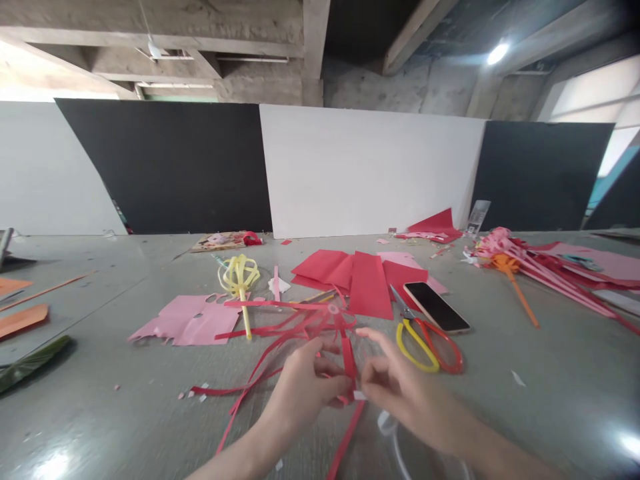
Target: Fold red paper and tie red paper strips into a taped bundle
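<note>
My left hand (316,377) is closed on a red paper strip (349,357), pinched between thumb and fingers. The strip belongs to a bundle of long red strips (300,323) that fan out from a small round pink centre (333,309). Close by on the right, my right hand (395,380) has its thumb and curled fingers together at a small white strip (359,395), its index finger pointing forward. Under my right wrist lies a clear, curved plastic-looking item (395,443), partly hidden.
Scissors (430,343) with yellow and red handles lie beside a phone (437,307). Red paper sheets (370,283), cut pink paper (193,320) and a yellow paper lantern shape (239,277) surround the bundle. Pink and orange paper pieces (507,253) lie right; white and black panels (370,173) stand behind.
</note>
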A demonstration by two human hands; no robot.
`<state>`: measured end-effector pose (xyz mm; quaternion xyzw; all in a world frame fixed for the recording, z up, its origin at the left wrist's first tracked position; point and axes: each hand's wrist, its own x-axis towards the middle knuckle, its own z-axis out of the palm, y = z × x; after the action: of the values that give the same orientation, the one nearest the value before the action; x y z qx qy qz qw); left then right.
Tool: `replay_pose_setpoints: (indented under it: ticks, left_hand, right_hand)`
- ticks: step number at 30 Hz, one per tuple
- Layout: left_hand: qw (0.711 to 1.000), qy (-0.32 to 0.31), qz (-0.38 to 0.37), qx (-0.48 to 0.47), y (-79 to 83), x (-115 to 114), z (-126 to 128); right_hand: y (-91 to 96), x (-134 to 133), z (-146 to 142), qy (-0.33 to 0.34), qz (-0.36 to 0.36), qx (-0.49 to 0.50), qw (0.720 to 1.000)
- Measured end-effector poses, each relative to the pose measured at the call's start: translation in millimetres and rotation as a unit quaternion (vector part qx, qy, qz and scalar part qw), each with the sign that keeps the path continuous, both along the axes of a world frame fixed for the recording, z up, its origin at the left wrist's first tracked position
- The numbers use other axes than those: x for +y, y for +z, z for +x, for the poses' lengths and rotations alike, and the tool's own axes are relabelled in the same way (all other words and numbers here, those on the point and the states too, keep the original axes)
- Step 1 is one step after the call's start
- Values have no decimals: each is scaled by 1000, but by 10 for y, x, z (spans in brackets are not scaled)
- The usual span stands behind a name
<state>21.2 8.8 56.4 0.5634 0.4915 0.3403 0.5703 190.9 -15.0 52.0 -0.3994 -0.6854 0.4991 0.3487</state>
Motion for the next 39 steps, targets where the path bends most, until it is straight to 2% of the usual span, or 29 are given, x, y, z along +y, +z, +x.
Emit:
replay_pose_setpoints:
  ticks: [11, 22, 30, 35, 39]
  left_hand:
    - [1000, -4, -5, 1, -42, -13, 15]
    - [1000, -10, -11, -4, -47, 0, 19]
    - [1000, -7, -13, -6, 10, -23, 16]
    - [999, -29, 19, -3, -6, -6, -5]
    - [996, -38, 67, 33, -83, 18, -18]
  right_hand:
    - [-45, -18, -72, -18, -39, 26, 999]
    - [-132, -8, -75, -26, 8, 15, 1000]
    - [-128, 4, -81, -43, 63, -47, 996]
    - [-147, 18, -67, -70, 116, -84, 987]
    - [-146, 50, -66, -90, 118, -107, 983]
